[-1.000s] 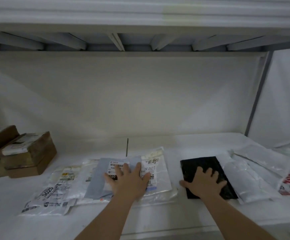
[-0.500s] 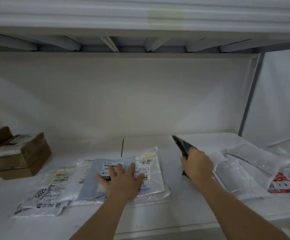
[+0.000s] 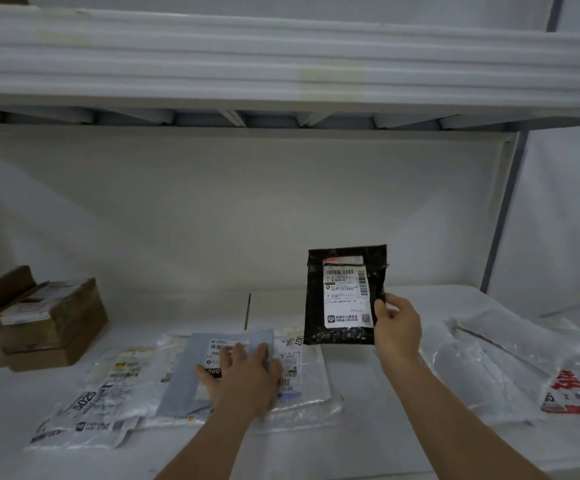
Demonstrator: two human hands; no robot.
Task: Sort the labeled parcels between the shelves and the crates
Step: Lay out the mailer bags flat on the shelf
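Observation:
My right hand (image 3: pixel 397 327) pinches the right edge of a black parcel (image 3: pixel 316 317) and holds it upright above the white shelf (image 3: pixel 368 427), its white barcode label facing me. My left hand (image 3: pixel 247 379) rests flat, fingers spread, on a grey-blue labeled parcel (image 3: pixel 184 382) that lies on top of clear and white plastic mailers (image 3: pixel 302 372). A white mailer marked 5025 (image 3: pixel 84 410) lies to the left of that pile.
Brown cardboard boxes (image 3: pixel 49 323) are stacked at the far left of the shelf. White plastic bags (image 3: pixel 482 362) and one with red print (image 3: pixel 579 389) lie at the right. Another shelf (image 3: pixel 281 64) hangs close overhead; a grey upright post (image 3: pixel 503 209) stands at the right.
My right hand has lifted the black parcel off the shelf and turned it over, so its label now faces me. My left hand has stayed pressed on the grey-blue parcel.

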